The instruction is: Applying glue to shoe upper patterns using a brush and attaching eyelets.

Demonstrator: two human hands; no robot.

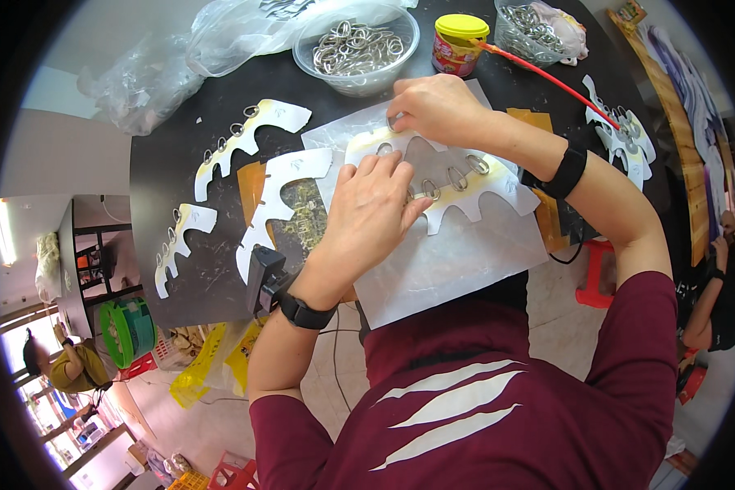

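My left hand [366, 200] lies flat, fingers loosely extended, over the translucent sheet [457, 278], while my right hand [439, 108] seems to pinch a metal ring [391, 125] at the scalloped white card [361, 145] on the sheet's far half, which could slide, skewing the ring, if my steadying pressure slackens.

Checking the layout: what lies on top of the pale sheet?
On the pale sheet, white scalloped pieces with metal rings show; whatever lies directly beneath the left hand and right hand is covered.
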